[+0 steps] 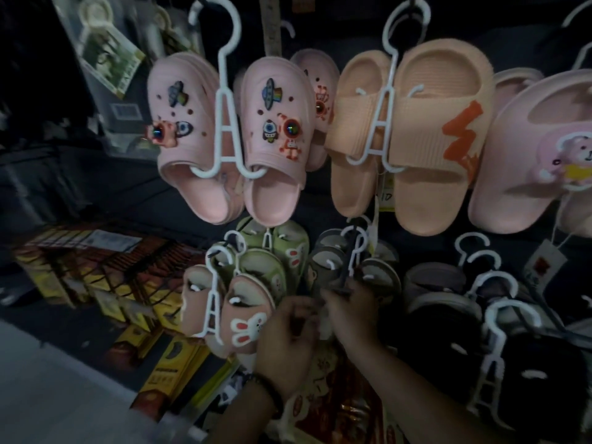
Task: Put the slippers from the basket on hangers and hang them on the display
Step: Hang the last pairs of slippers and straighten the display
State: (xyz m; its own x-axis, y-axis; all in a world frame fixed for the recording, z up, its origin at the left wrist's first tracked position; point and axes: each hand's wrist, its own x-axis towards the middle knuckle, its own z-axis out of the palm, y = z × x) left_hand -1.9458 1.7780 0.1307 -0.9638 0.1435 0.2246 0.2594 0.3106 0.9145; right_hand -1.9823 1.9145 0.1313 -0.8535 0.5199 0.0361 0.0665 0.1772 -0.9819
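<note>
Lower left: stacked yellow and red boxes (96, 277), blurred. Upper left: a packaged item with a green card (109, 59), hanging. Upper row: pink clogs (275, 139) with space charms, paired on a white hanger (224, 123) hooked overhead; to their right, peach slides (429, 139) with an orange mark, on a second white hanger (379, 123); far right, a pink slipper with a bear figure (528, 155), partly cut off by the frame edge. Lower row: pink bunny slippers (243, 315) on a white hanger, with green bunny slippers (275, 261) just behind; grey slippers (355, 267) on a hanger threaded on a dark peg. Left hand (285, 341), dark bead bracelet (266, 386) at the wrist, fingers curled beside the pink bunny pair; what it holds cannot be told in the dim light. Right hand (349, 312) just beside it, fingertips up at the foot of the grey slippers; its grip cannot be told. Lower right: black slippers (528, 386) on a white hanger.
</note>
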